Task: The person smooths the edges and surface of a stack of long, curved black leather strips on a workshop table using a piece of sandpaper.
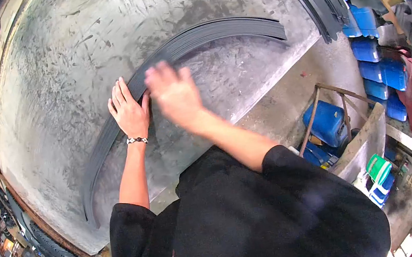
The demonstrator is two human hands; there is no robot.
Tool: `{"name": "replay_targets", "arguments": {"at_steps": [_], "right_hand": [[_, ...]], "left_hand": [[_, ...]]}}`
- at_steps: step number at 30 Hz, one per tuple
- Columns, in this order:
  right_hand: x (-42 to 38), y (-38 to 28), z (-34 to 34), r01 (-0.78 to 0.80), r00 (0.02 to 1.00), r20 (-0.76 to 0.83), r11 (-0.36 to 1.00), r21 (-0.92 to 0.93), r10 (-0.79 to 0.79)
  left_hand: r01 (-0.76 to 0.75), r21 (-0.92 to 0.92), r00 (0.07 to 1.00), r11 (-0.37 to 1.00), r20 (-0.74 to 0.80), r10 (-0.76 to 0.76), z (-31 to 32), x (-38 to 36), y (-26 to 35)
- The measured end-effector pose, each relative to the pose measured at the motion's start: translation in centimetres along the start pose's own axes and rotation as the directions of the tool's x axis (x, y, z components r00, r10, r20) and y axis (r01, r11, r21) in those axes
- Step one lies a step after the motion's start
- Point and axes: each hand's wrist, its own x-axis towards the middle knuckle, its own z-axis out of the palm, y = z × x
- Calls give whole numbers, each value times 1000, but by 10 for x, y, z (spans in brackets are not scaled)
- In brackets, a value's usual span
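Curved dark-grey strip bundle, partly covered by flat-spread left hand, overlapped inwardly by blurred right hand, latter's grip unreadable.

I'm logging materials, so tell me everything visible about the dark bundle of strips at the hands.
The bundle of strips is dark grey, with many thin, long strips packed side by side; they look rubbery, though the material is uncertain. It lies in a broad arc on the grey table, a curve the wide lens may exaggerate, with uneven ends. The left hand rests on it; the right hand is blurred at its edge, contact unclear.
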Motion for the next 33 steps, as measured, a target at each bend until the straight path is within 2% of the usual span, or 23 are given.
{"name": "replay_targets", "arguments": {"at_steps": [1,3,4,5,7,10,12,13,14,16,17,18,19,22,23,24,25,28,29,30,31,32,33], "right_hand": [[1,36,-27,-130,991,5,991,-16,130],[-17,131,-39,-298,954,-139,873,-386,264],[-18,163,-59,-463,883,-122,803,-376,453],[-28,216,-28,-496,866,-233,820,-287,442],[-14,183,8,-493,830,-101,638,-592,548],[6,-20,8,-171,983,13,944,-283,182],[-10,-54,20,-11,1000,22,992,-128,14],[-8,-36,8,-51,996,71,989,-142,62],[-4,0,-10,-86,987,117,983,-161,106],[-2,88,-27,-251,964,-53,818,-517,262],[9,113,-54,-422,852,54,744,-518,521],[-11,195,-8,-447,894,-194,840,-308,405],[-2,172,-2,-431,861,-13,717,-547,508],[1,-9,41,-159,982,8,850,-502,189],[3,-92,11,-92,984,128,966,-242,126],[-15,-129,27,8,989,149,998,-69,3],[-32,-148,32,108,988,112,993,-39,-103],[-8,-64,-11,13,992,128,978,-210,15],[0,-16,-21,-30,991,105,914,-406,79],[8,32,-25,-228,962,47,887,-402,268],[12,71,-31,-340,922,-25,776,-531,387],[18,104,-38,-494,849,-75,735,-465,524],[31,97,-44,-602,754,-15,682,-414,656]], "left_hand": [[1,-16,1000,1000,-25,-1,-2,1,1],[6,-15,999,1000,-48,-7,-2,1,1],[13,-13,998,1000,-63,-14,-1,0,2],[22,-9,997,1000,-79,-22,1,0,3],[36,-21,996,999,-86,-37,3,-1,3],[26,-52,999,998,-40,-28,4,-5,-4],[-26,-78,1000,997,-2,26,8,-7,-19],[25,-246,996,969,94,-2,-10,-9,-27],[81,-260,990,962,131,-48,-25,-15,-39],[134,-112,980,985,164,-115,-35,-40,-77],[152,-97,980,984,142,-137,-34,-55,-95],[163,-54,977,985,149,-153,-36,-64,-106],[145,-58,983,988,119,-137,-35,-71,-109],[146,-45,988,988,67,-142,-28,-72,-109],[164,-37,985,986,61,-162,-26,-72,-106],[159,-14,985,987,75,-157,-27,-75,-105],[147,9,986,989,81,-147,-29,-75,-106],[149,18,988,989,48,-150,-27,-74,-106],[162,10,986,987,26,-162,-24,-74,-105],[164,3,986,986,28,-164,-23,-74,-104],[165,-4,986,986,30,-164,-24,-74,-104],[167,-6,986,986,25,-166,-24,-73,-105],[176,-8,984,984,22,-176,-23,-73,-106]]}}
